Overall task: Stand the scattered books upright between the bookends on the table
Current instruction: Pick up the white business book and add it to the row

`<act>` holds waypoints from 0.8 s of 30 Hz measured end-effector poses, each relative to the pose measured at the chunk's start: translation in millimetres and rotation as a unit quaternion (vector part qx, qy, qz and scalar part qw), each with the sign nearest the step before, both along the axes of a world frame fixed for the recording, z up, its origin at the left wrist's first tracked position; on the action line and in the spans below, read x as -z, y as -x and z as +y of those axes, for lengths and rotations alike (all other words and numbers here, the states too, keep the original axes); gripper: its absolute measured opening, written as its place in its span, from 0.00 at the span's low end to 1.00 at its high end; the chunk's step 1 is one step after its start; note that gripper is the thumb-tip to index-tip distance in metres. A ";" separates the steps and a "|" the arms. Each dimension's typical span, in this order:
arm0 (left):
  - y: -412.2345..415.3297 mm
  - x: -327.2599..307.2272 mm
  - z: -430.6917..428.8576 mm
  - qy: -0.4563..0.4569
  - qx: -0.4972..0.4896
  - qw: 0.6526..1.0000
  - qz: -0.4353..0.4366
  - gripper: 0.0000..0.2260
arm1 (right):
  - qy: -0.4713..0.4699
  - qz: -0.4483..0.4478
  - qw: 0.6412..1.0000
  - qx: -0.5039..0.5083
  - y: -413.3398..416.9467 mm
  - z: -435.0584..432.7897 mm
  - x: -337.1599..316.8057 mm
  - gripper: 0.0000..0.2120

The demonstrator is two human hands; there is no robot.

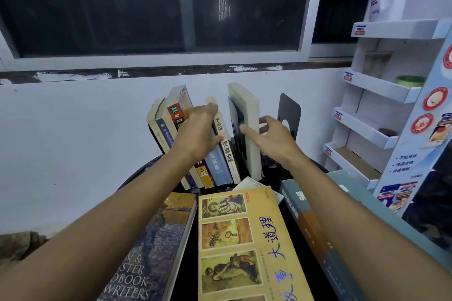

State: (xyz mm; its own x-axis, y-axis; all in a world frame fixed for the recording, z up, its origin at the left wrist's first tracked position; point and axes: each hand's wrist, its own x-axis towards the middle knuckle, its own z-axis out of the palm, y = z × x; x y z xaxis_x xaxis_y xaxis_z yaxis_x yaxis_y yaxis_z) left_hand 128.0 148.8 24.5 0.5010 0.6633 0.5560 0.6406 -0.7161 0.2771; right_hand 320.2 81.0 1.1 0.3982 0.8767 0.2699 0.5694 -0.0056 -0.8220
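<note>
My left hand (198,129) lies flat and spread against the spines of the leaning row of books (195,144), fingers reaching to the top of a cream-spined paperback (223,139) with black characters down it. That row tilts to the left; its spines are glossy card in blue, red, and cream, and the page blocks look yellowed.

My right hand (266,137) wraps a thick pale book (247,129), thumb on its dark front cover, fingers curled round the rough cream fore-edge. This book stands nearly upright, apart from the leaning row by a narrow gap. Just behind my right hand rises the black bookend (289,111), a thin flat metal plate with rounded top corners and a round hole cut through it. I cannot make out the other bookend behind the row.

Nearer me, three books lie flat on the dark round worktop (137,173): a painted-cover book (159,239) with large pale serif lettering on the left, a yellow paperback (247,242) with small sepia pictures and blue characters in the middle, and a thick teal book (315,222) with an orange band on its spine under my right forearm. A white cardboard display shelf (381,88) stands at the right, against the white wall.
</note>
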 end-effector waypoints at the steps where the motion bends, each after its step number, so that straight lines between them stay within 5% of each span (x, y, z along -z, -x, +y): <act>1: -0.2 0.0 -0.1 -0.001 -0.002 1.000 0.001 0.19 | 0.032 0.007 0.999 -0.022 -4.2 0.4 5.6 0.32; 6: -0.3 -0.2 -0.6 -0.006 -0.003 1.000 0.001 0.20 | 0.090 0.026 0.992 -0.084 -15.1 -1.0 24.0 0.43; 13: -0.2 -1.0 -1.5 -0.004 -0.004 1.000 0.002 0.21 | 0.067 -0.053 0.990 -0.111 -6.3 -7.3 25.1 0.25; 24: 0.1 -2.7 -3.9 0.001 -0.006 1.000 0.011 0.24 | 0.042 -0.082 0.992 -0.089 4.3 -5.6 27.7 0.23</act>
State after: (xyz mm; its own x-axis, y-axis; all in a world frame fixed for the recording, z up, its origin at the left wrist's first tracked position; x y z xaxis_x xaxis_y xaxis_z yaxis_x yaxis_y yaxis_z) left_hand 127.9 144.9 27.3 0.5045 0.6711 0.5433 0.6558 -0.7071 0.2645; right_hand 316.0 75.4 -26.5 0.1921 0.9510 0.2424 0.6940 0.0430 -0.7187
